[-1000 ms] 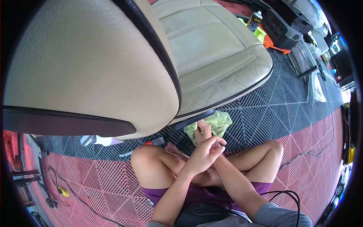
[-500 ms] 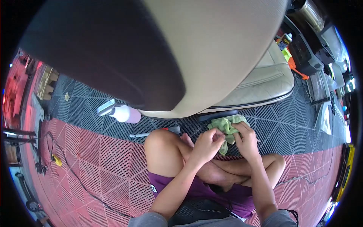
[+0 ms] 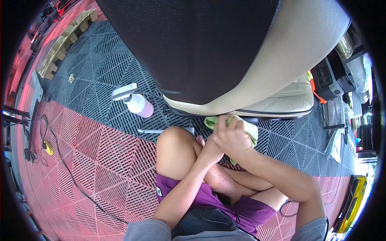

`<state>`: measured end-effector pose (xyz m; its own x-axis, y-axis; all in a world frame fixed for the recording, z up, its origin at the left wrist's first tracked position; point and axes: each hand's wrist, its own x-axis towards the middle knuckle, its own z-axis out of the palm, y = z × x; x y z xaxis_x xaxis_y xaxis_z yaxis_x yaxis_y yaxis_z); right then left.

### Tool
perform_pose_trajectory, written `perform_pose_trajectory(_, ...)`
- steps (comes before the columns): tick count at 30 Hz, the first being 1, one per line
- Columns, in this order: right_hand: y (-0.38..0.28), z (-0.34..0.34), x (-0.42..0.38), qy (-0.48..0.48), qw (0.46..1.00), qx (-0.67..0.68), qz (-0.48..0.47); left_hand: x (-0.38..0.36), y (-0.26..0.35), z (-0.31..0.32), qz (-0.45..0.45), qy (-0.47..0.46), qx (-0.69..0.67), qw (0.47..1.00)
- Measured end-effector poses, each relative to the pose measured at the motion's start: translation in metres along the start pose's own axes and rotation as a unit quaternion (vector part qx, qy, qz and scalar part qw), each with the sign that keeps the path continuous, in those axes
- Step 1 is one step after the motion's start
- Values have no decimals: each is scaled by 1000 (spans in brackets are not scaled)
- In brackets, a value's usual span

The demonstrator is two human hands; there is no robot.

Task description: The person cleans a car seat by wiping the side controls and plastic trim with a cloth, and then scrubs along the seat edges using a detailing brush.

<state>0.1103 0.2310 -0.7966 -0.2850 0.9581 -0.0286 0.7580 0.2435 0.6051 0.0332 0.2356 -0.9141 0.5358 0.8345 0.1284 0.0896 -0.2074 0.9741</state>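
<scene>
A pale green cloth (image 3: 251, 129) is bunched under my right hand (image 3: 233, 138), whose fingers are curled round it at the lower edge of a car seat. My left hand (image 3: 212, 149) lies against the right one, its fingers hidden behind it. Above both hands rises the seat's backrest (image 3: 201, 44), dark in the middle with a beige side. The beige seat cushion (image 3: 277, 102) extends to the right. Left of the seat stands a spray bottle (image 3: 138, 106) with a white top and pinkish lower part.
A light-handled tool (image 3: 149, 131) lies on the floor by my left knee, partly hidden. A black cable (image 3: 76, 186) runs across the red tiles. Egg-carton-like packaging (image 3: 64, 46) sits at upper left, while a grey machine (image 3: 327, 78) and a yellow case (image 3: 356, 203) are at the right.
My right hand has moved left and closed over the cloth, meeting my left hand, which is now lower. The cloth is more bunched. My view has shifted, with more of the dark backrest showing.
</scene>
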Motion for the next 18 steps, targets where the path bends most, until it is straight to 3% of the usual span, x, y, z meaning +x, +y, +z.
perform_pose_trajectory(2,-8,2,6,-2,998,-55,-29,2,5,-7,-37,-7,-7,999)
perform_pose_trajectory(6,19,-14,6,-37,993,55,-101,0,16,-14,-103,-52,-68,991)
perform_pose_trajectory(8,29,-27,-3,-62,995,68,-46,-2,25,-18,-112,-38,-155,981)
perform_pose_trajectory(10,47,-33,-15,-138,989,49,24,-2,25,-20,-161,-80,-153,972)
perform_pose_trajectory(12,70,-17,-35,-84,973,200,77,0,35,-28,-188,-137,-119,965)
perform_pose_trajectory(14,79,-3,-59,-41,909,390,138,-3,33,-28,-138,-184,-54,972)
perform_pose_trajectory(16,62,35,-81,-27,808,568,156,-2,40,-30,-96,-244,-8,965)
perform_pose_trajectory(18,22,72,-92,-47,712,654,251,1,54,-35,-109,-325,19,939)
